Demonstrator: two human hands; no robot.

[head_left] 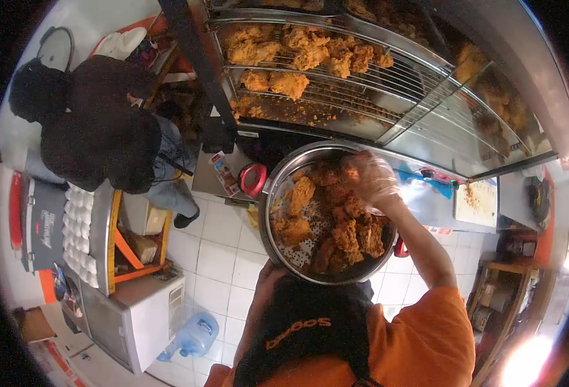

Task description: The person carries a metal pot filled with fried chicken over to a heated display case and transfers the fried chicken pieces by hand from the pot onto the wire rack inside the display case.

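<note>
A round steel pot (pixel 268 227) with a perforated base and red handles is in front of my body, holding several pieces of fried chicken (pixel 345 240), some golden and some darker brown. My right hand (pixel 371 179), in a clear plastic glove, reaches over the pot's far right side. Its fingers curl down at the chicken, a little blurred, and whatever is between them is hidden. At the pot's near left side, my left hand (pixel 269 276) grips it low from outside, its fingers mostly hidden beneath. Behind the pot stands a glass display warmer (pixel 400 90) with fried chicken on wire racks.
Another person (pixel 97 122) in dark clothing bends over at the left. Egg trays (pixel 78 235) sit on a unit there, and a blue water bottle (pixel 197 334) lies on the tiled floor (pixel 216 226). A white cutting board (pixel 476 205) with crumbs rests on the counter at right.
</note>
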